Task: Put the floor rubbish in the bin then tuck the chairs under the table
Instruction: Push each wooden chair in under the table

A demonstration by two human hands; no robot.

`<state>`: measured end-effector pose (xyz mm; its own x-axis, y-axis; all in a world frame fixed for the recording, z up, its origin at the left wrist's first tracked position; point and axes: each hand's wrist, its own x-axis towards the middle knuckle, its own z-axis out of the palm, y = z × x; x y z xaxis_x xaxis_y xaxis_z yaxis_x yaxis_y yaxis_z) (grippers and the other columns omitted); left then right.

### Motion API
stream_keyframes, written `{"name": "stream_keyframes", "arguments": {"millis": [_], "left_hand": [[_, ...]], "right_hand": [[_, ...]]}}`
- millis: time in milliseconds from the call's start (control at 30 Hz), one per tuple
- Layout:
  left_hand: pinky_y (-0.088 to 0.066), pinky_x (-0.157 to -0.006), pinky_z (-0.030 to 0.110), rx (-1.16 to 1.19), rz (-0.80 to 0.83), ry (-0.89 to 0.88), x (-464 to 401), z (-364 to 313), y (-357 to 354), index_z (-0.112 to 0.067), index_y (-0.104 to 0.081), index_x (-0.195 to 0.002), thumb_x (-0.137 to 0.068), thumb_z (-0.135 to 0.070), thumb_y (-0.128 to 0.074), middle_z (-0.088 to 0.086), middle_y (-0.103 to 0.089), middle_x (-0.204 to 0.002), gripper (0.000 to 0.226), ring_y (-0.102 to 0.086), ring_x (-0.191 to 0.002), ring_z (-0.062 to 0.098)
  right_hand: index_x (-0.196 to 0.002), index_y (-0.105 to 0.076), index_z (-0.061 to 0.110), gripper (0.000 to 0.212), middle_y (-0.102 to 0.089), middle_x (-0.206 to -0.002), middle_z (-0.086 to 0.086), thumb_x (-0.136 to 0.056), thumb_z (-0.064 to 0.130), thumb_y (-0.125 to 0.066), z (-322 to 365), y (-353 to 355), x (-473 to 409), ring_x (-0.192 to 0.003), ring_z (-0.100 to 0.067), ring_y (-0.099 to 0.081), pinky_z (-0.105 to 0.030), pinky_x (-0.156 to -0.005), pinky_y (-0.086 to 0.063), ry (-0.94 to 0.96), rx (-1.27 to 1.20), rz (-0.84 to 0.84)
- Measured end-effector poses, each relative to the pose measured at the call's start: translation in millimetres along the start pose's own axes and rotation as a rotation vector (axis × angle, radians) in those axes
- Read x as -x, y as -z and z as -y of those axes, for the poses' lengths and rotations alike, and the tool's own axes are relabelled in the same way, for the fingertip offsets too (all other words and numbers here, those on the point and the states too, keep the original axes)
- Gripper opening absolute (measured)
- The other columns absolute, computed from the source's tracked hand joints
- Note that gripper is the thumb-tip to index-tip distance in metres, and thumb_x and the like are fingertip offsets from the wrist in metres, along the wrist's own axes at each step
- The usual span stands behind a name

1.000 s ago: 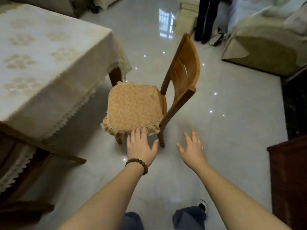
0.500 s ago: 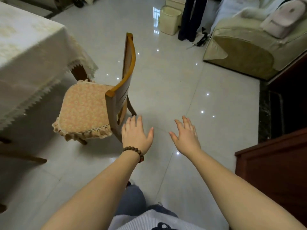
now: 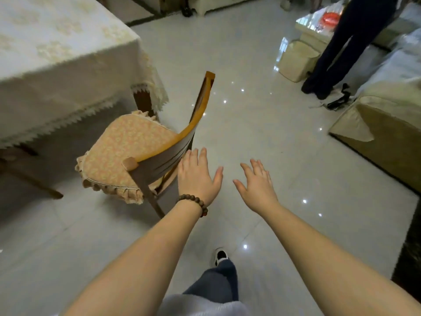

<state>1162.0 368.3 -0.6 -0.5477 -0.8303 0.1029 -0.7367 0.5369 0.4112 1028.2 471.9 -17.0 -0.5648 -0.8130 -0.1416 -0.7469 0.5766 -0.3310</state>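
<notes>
A wooden chair (image 3: 196,117) with an orange flowered seat cushion (image 3: 123,153) stands at the corner of the table (image 3: 57,58), which wears a cream lace-edged cloth. The seat faces the table and its front edge lies close to the table leg. My left hand (image 3: 198,176), with a bead bracelet on the wrist, is spread flat just behind the chair's backrest; whether it touches the wood I cannot tell. My right hand (image 3: 257,183) hovers open over the bare floor to the right of it, holding nothing. A pale bin (image 3: 296,60) stands far back on the right.
A person in dark trousers (image 3: 337,49) stands beside the bin near a low glass table (image 3: 316,26). A covered sofa (image 3: 382,124) lines the right side, with dark straps (image 3: 337,99) on the floor before it. Dark furniture edges the lower right. Glossy white tiles (image 3: 250,133) stretch between.
My view has swung around the chair from its side to behind its backrest. Both hands stayed open, the left now level with the backrest instead of the seat's edge.
</notes>
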Motion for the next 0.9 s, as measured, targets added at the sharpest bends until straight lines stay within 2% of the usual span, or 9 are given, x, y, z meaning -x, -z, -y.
{"name": "stream_keyframes", "arguments": {"millis": [200, 300, 533, 633, 733, 800, 900], "left_hand": [[-0.017, -0.113, 0.045, 0.004, -0.13, 0.169, -65, -29, 29, -0.014, -0.031, -0.141, -0.088, -0.054, -0.042, 0.009, -0.034, -0.147, 0.067, -0.023, -0.137, 0.027], [-0.013, -0.112, 0.044, -0.018, -0.173, 0.291, -76, -18, 44, -0.015, -0.03, -0.142, -0.088, -0.055, -0.044, 0.009, -0.031, -0.149, 0.069, -0.021, -0.138, 0.026], [-0.015, -0.112, 0.043, -0.115, -0.264, 0.63, -82, 23, 48, -0.02, -0.027, -0.143, -0.083, -0.07, -0.035, 0.006, -0.03, -0.149, 0.079, -0.023, -0.136, 0.025], [-0.017, -0.111, 0.044, -0.171, -0.302, 0.744, -88, 25, 41, -0.02, -0.029, -0.142, -0.079, -0.077, -0.028, 0.006, -0.033, -0.148, 0.085, -0.026, -0.135, 0.026], [-0.02, -0.111, 0.045, -0.212, -0.327, 0.839, -95, 22, 38, -0.02, -0.03, -0.141, -0.075, -0.082, -0.024, 0.006, -0.033, -0.147, 0.09, -0.027, -0.134, 0.027], [-0.021, -0.111, 0.046, -0.244, -0.316, 0.88, -101, 21, 36, -0.021, -0.031, -0.141, -0.074, -0.085, -0.023, 0.006, -0.034, -0.146, 0.093, -0.028, -0.133, 0.027], [-0.019, -0.111, 0.045, -0.26, -0.252, 0.896, -109, 22, 38, -0.022, -0.03, -0.142, -0.069, -0.09, -0.019, 0.006, -0.033, -0.147, 0.1, -0.025, -0.134, 0.027]], "right_hand": [[-0.146, -0.027, 0.02, 0.058, -0.014, -0.158, -0.008, -0.096, 0.044, -0.043, 5, 56, -100, -0.146, -0.022, -0.003, -0.04, -0.118, -0.006, 0.221, 0.038, 0.0], [-0.147, -0.027, 0.02, 0.058, -0.014, -0.158, -0.008, -0.096, 0.045, -0.043, 22, 68, -136, -0.146, -0.023, -0.003, -0.042, -0.119, -0.008, 0.338, 0.055, 0.044], [-0.143, -0.034, 0.023, 0.058, -0.021, -0.156, -0.008, -0.094, 0.051, -0.043, 76, 66, -221, -0.145, -0.025, -0.01, -0.044, -0.117, -0.012, 0.678, 0.086, 0.093], [-0.143, -0.033, 0.026, 0.071, -0.02, -0.157, -0.007, -0.087, 0.068, -0.03, 90, 60, -256, -0.146, -0.024, -0.008, -0.043, -0.115, -0.004, 0.821, 0.177, 0.136], [-0.143, -0.033, 0.03, 0.095, -0.02, -0.157, -0.005, -0.07, 0.086, -0.01, 96, 61, -287, -0.146, -0.023, -0.008, -0.043, -0.114, -0.006, 0.919, 0.197, 0.151], [-0.143, -0.033, 0.03, 0.1, -0.019, -0.157, -0.005, -0.065, 0.09, -0.009, 97, 65, -308, -0.146, -0.024, -0.008, -0.045, -0.115, -0.007, 0.979, 0.228, 0.173], [-0.144, -0.031, 0.031, 0.106, -0.018, -0.158, -0.003, -0.062, 0.095, -0.009, 100, 70, -334, -0.146, -0.023, -0.007, -0.044, -0.115, -0.001, 1.112, 0.337, 0.228]]}}
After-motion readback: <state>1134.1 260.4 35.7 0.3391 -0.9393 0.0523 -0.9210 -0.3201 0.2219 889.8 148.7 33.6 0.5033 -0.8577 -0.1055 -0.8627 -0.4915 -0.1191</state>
